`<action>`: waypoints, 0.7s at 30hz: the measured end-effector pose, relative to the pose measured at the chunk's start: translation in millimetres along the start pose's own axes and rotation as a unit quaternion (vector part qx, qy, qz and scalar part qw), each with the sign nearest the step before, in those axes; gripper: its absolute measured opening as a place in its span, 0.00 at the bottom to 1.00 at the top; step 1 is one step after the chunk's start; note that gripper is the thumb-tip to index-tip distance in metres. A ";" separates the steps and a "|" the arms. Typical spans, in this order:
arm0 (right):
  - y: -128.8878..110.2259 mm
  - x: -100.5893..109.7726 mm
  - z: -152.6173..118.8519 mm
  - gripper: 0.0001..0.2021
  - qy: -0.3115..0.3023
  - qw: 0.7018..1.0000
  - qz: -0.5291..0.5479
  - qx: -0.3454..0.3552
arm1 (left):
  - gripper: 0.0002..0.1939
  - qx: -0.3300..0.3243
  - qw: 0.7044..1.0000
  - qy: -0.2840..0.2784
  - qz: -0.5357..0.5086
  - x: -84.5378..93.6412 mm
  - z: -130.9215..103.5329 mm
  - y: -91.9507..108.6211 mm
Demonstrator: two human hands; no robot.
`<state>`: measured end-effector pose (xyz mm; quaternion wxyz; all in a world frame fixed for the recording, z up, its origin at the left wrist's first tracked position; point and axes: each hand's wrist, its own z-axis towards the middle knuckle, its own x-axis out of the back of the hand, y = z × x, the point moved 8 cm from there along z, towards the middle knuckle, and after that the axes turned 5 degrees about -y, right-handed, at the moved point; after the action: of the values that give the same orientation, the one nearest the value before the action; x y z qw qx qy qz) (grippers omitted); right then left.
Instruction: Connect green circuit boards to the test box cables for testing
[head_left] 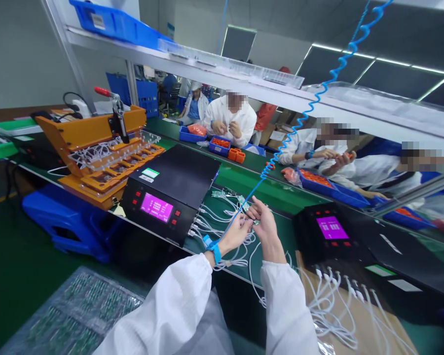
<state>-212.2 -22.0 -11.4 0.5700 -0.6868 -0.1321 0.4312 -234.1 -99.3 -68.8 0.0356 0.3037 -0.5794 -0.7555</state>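
Observation:
My left hand [238, 233], with a blue strap at its wrist, is closed in a pinch; what its fingertips hold is hidden. Right beside it, my right hand [266, 227] pinches a small greenish piece [256, 223] that looks like a circuit board. The fingertips of both hands almost meet over the green bench. White cables [231, 256] lie looped beneath and around them, plugged into the side of a black box [177, 182] with a lit magenta screen. Just beyond my hands, small green circuit boards [218, 194] lie at the cable ends.
An orange clamp fixture [103, 162] stands at left. To the right sits a second black box [355, 246] with white cables. A coiled blue hose [299, 121] hangs overhead. Bagged circuit boards [81, 310] lie lower left. Across the bench, people in white coats handle orange parts from blue bins [314, 182].

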 end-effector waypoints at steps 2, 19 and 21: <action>7.8 6.3 8.7 0.35 0.006 0.999 0.033 -0.029 | 0.16 0.001 1.000 0.030 0.008 4.6 0.7 -3.5; -32.0 -1.2 41.9 0.37 -0.003 1.000 -0.021 0.004 | 0.04 -0.033 0.988 0.103 0.108 -11.0 17.6 32.9; -29.8 -0.8 44.1 0.36 -0.005 1.000 -0.013 -0.005 | 0.04 -0.032 0.988 0.107 0.107 -12.6 21.8 32.8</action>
<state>-236.2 16.3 16.6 0.5716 -0.6855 -0.1463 0.4266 -244.6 -86.3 -31.0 0.1877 0.3178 -0.5770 -0.7285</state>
